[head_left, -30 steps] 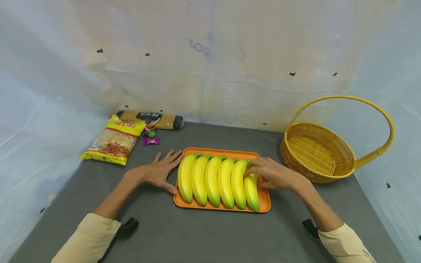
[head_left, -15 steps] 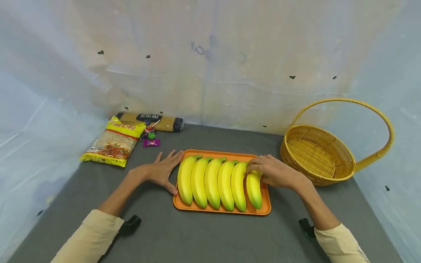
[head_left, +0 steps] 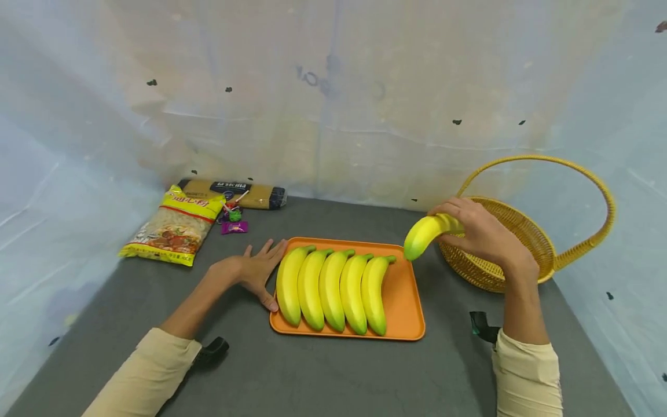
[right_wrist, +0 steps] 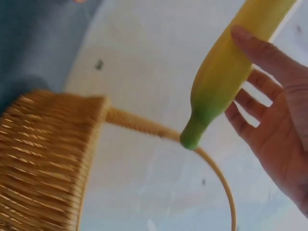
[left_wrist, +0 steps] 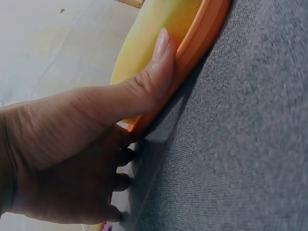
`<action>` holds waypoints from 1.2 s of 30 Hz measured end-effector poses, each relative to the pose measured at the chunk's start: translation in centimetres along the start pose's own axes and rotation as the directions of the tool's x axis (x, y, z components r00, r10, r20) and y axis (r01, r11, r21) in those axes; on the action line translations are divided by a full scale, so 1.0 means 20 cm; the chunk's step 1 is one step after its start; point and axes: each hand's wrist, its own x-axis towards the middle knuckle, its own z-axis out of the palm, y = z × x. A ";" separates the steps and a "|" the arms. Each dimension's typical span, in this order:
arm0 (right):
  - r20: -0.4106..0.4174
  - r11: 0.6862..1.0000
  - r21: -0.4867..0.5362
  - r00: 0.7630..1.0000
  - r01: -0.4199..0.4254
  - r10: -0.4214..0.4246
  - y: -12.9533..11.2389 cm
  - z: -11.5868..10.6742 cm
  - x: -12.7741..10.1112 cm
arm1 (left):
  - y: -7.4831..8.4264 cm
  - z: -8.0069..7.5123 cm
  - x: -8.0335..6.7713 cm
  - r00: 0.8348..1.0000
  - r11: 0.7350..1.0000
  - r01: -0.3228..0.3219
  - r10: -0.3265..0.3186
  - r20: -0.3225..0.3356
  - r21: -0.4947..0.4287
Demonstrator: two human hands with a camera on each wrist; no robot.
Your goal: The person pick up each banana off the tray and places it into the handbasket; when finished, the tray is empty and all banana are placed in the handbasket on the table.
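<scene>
My right hand [head_left: 482, 231] grips a yellow banana [head_left: 428, 233] in the air, near the left rim of the wicker basket [head_left: 521, 229]. In the right wrist view the thumb lies on one side of this banana [right_wrist: 226, 72] and the fingers on the other, its green stem pointing at the basket handle. Several more bananas [head_left: 330, 289] lie side by side on an orange tray [head_left: 403, 307], whose right end shows bare. My left hand [head_left: 255, 272] has its fingers spread at the tray's left edge. The left thumb [left_wrist: 161, 62] touches the tray rim beside the nearest banana.
At the back left lie a yellow food packet [head_left: 174, 226], a pasta pack [head_left: 239, 194], lollipops [head_left: 234, 211] and a purple wrapped sweet [head_left: 234, 227]. The basket's tall handle [head_left: 599, 197] arches up on the right. Pale sheeting [head_left: 323, 116] walls the grey table.
The right hand has lifted the rightmost banana off the tray and carried it up and right to the basket. The left hand has stayed at the tray's left edge.
</scene>
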 end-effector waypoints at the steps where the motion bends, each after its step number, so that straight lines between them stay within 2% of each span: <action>1: -0.022 1.000 -0.006 1.000 -0.013 0.013 0.02 -0.02 -0.01 | -0.01 0.00 0.00 1.000 1.000 0.003 -0.004 0.006 0.001; 6: -0.092 0.989 0.010 0.985 -0.148 0.148 0.13 -0.10 -0.08 | -0.04 0.04 0.02 1.000 1.000 0.012 -0.012 0.009 0.011; 8: -0.108 0.972 0.024 0.966 -0.234 0.235 0.19 -0.12 -0.13 | -0.03 0.04 0.02 1.000 1.000 0.001 -0.001 0.008 0.009; 11: -0.127 0.930 0.022 0.922 -0.367 0.367 0.29 -0.12 -0.21 | -0.02 0.05 0.04 1.000 1.000 -0.013 0.013 0.010 0.009; 16: -0.202 0.830 -0.059 0.821 -0.555 0.534 0.45 -0.04 -0.31 | -0.03 0.06 0.06 1.000 1.000 -0.014 0.013 -0.003 -0.004; 21: -0.269 0.674 -0.088 0.669 -0.733 0.693 0.57 0.07 -0.35 | -0.05 0.07 0.05 1.000 1.000 0.008 -0.008 -0.007 0.000; 23: -0.269 0.629 -0.083 0.625 -0.773 0.733 0.61 0.11 -0.37 | -0.06 0.07 0.05 1.000 1.000 0.004 -0.004 -0.004 0.003; 27: -0.249 0.583 -0.052 0.576 -0.811 0.778 0.67 0.19 -0.42 | -0.06 0.06 0.06 1.000 1.000 -0.017 0.017 -0.009 -0.002; 31: -0.185 0.559 -0.016 0.552 -0.829 0.813 0.71 0.25 -0.43 | -0.05 0.04 0.05 1.000 1.000 -0.014 0.014 -0.013 -0.007; 33: -0.087 0.546 -0.015 0.545 -0.837 0.834 0.71 0.26 -0.42 | -0.04 0.04 0.04 1.000 1.000 -0.008 0.008 -0.010 -0.007; 35: 0.036 0.547 -0.032 0.546 -0.836 0.837 0.72 0.26 -0.41 | -0.04 0.04 0.03 1.000 1.000 -0.012 0.012 -0.012 -0.018; 36: 0.087 0.543 -0.031 0.539 -0.839 0.838 0.72 0.26 -0.41 | -0.04 0.04 0.03 1.000 1.000 -0.009 0.009 -0.012 -0.019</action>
